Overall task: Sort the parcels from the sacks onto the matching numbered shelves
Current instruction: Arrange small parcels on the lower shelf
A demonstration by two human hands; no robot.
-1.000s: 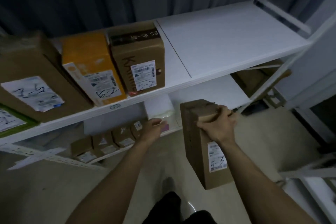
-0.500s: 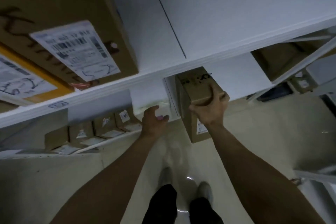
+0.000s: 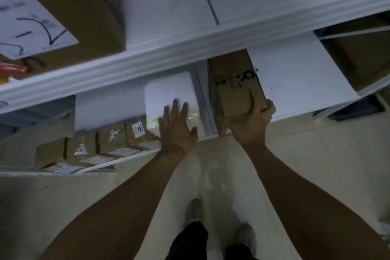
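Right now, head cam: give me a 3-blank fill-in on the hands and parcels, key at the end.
1. The right hand grips the brown box; the left hand holds ____.
2. The parcel just beyond the left hand is ____ in colour.
3. The brown box stands to the ____ of that parcel.
Missing words: nothing; white; right.
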